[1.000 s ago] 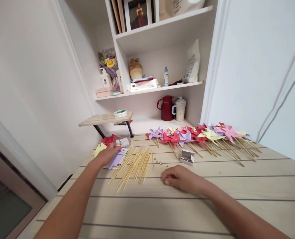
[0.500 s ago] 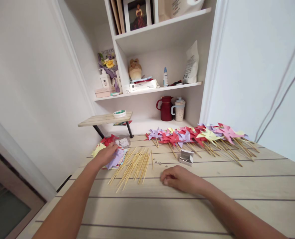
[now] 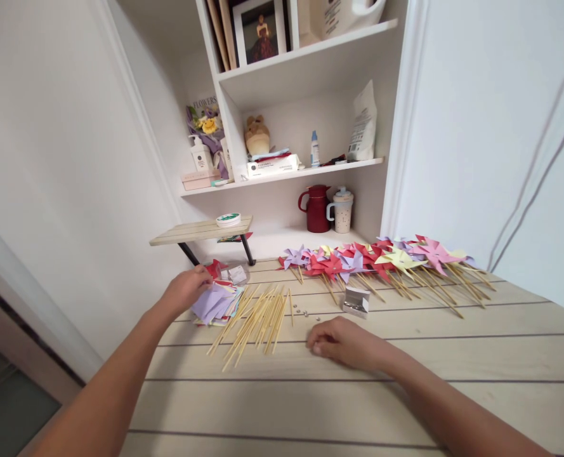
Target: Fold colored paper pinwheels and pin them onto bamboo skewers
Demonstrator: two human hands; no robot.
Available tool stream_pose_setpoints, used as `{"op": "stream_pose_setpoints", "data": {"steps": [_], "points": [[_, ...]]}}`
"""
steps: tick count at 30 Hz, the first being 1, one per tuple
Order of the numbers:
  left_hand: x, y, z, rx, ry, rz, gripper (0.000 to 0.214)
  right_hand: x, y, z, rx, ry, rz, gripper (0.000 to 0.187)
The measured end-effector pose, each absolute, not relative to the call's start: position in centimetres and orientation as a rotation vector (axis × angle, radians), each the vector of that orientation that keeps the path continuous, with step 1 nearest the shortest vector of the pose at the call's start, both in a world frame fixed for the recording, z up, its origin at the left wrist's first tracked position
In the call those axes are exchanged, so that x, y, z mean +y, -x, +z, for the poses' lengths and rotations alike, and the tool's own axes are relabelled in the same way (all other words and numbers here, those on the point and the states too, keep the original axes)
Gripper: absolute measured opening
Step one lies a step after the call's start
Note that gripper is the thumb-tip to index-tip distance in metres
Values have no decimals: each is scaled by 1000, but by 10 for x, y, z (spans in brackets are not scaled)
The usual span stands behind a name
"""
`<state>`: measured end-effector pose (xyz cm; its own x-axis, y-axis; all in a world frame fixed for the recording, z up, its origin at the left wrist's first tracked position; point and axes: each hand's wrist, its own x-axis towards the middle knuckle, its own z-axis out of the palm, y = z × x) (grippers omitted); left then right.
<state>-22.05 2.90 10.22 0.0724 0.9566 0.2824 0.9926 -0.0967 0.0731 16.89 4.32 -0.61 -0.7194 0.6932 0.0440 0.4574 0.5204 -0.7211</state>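
Observation:
My left hand (image 3: 187, 289) is at the back left, next to the pile of coloured paper sheets (image 3: 215, 303) with a lilac one on top. Its fingers are bent together beside a red folded paper piece (image 3: 215, 268); whatever they hold is hidden. My right hand (image 3: 332, 336) rests on the table with its fingers curled closed, and its inside cannot be seen. Between the hands lies a loose heap of thin wooden sticks (image 3: 262, 320). Several tiny metal pieces (image 3: 305, 312) are scattered near my right hand, with a small open box (image 3: 356, 301) just behind it.
Finished paper pinwheels (image 3: 398, 259) on sticks lie along the back right. A clear packet (image 3: 236, 274) sits beside the paper pile. A small raised stand (image 3: 196, 231) carries a round white tape roll (image 3: 228, 219). Behind are a red jug (image 3: 318, 209) and a cup (image 3: 342, 211).
My left hand has moved left and slightly back, off the lilac sheet, over where a yellow paper piece showed. My right hand has stayed in place. The view has shifted slightly.

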Motion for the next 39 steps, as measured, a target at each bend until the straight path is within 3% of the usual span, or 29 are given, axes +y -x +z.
{"op": "stream_pose_setpoints", "data": {"steps": [5,9,12,15,21,24,26,29,33,36,39], "points": [[32,216,114,-1992,2054,-374,21,46,-167,-9,-2345,964,1033,19],[31,186,127,-2113,2143,-749,21,46,-164,0,-2042,931,1031,28],[23,142,133,-2254,2351,-1108,29,44,-167,9,-1820,833,1157,47],[19,96,129,-2315,2482,-1224,31,41,-171,15,-1660,709,1362,65],[37,34,94,-2114,2783,-1355,24,41,-166,13,-1392,618,1661,73],[46,18,76,-2190,2817,-1547,27,45,-163,13,-1202,715,1613,50],[50,11,68,-2267,2671,-1943,36,49,-165,15,-1111,762,1541,40],[56,8,57,-2258,2245,-2684,47,55,-171,19,-1020,761,1457,35],[60,9,39,-2033,1946,-3416,48,59,-177,22,-921,679,1380,33],[56,5,22,-1793,2158,-3652,57,61,-179,21,-917,647,1324,33],[46,-1,8,-1613,2561,-3582,62,61,-181,19,-1011,689,1227,32]]}}
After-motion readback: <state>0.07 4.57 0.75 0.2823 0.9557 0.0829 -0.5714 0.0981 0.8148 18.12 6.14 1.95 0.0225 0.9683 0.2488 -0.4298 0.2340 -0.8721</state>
